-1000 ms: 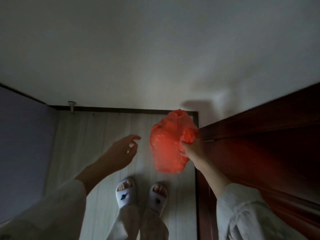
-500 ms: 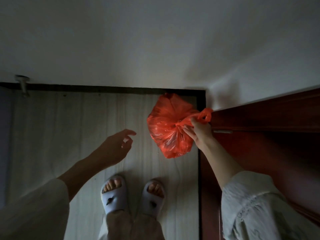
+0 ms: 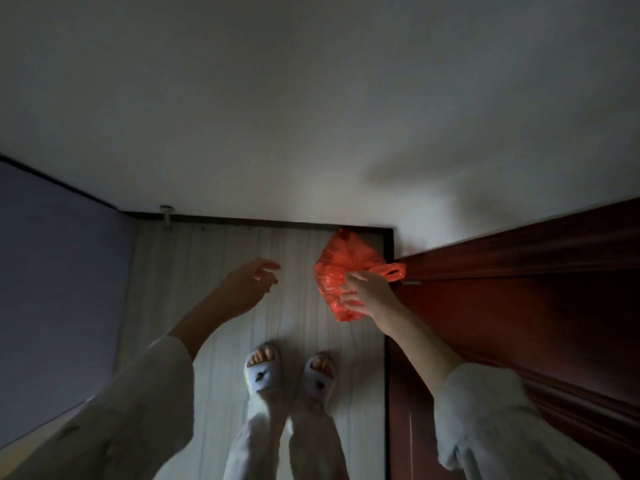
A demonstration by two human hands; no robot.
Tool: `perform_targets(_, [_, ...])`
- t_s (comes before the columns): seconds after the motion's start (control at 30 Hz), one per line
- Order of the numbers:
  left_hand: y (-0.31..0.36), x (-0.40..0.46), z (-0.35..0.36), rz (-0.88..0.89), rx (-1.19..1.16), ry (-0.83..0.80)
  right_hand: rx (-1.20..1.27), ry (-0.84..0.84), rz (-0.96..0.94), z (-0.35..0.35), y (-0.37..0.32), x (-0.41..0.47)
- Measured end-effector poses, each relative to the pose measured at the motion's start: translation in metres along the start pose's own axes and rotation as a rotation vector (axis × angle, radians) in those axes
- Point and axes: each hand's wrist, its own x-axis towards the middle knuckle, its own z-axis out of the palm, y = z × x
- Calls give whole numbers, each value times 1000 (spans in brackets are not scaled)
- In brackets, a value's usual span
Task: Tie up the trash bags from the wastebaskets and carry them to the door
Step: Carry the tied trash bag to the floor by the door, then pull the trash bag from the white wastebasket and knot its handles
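Observation:
The tied red trash bag (image 3: pixel 341 268) is low over the pale floor, in the corner next to the dark red door (image 3: pixel 519 306). My right hand (image 3: pixel 369 294) lies against the bag's near side with its fingers spread. The bag's knotted handle loop (image 3: pixel 394 271) pokes out past the hand toward the door. I cannot see whether the bag rests on the floor. My left hand (image 3: pixel 247 282) hovers to the left of the bag with relaxed fingers and holds nothing.
My feet in white slippers (image 3: pixel 263 372) stand on the light wood-look floor (image 3: pixel 207 278). A white wall (image 3: pixel 311 133) with a dark baseboard closes the far side, with a doorstop (image 3: pixel 167 216) at its foot. A grey-blue surface (image 3: pixel 62 289) lies at left.
The bag has gone down toward the corner by the door. My right hand's fingers have spread from their grip on the knot. My left hand stays open beside it.

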Motion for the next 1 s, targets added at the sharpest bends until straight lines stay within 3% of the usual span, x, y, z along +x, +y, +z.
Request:
perform_targets(0.17, [36, -108, -77, -12, -221, 176, -201, -113, -229, 38, -63, -134])
perform_targets(0.27, [48, -178, -114, 35, -273, 318, -427, -151, -466, 66, -90, -205])
perform_targets(0.47, [29, -309, -164, 66, -311, 656, -666, -297, -757, 133, -117, -308])
perform_targets(0.73, [-23, -483, -179, 25, -226, 899, -767, -494, -979, 237, -87, -432])
perform_targets(1.0, [-111, -652, -193, 19, -278, 1097, -933, -677, -1191, 374, -11, -555])
